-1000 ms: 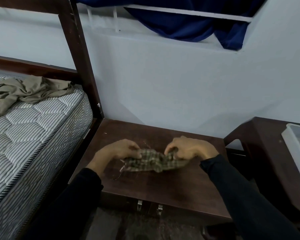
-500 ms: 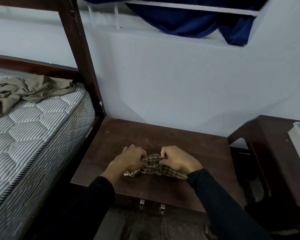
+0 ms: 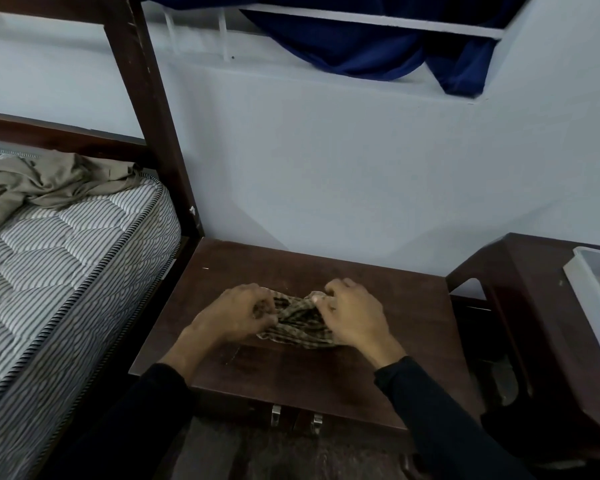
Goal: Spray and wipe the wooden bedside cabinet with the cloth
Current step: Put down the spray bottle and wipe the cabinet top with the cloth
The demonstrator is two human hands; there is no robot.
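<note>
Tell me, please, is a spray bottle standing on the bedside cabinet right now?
No, the cabinet top holds only the checked cloth, gripped by the left hand and right hand.

Pale blue wall (image 3: 361, 161), striped mattress (image 3: 66, 265) (left), navy curtain (image 3: 361, 46) above.

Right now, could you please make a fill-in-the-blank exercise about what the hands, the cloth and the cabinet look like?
1. Both hands hold the checked cloth on top of the wooden ____.
2. The left hand and the right hand grip the cloth from opposite ____.
3. The striped mattress lies to the ____ of the cabinet.
4. The person's sleeves are ____ in colour.

Missing words: cabinet; sides; left; black
</note>
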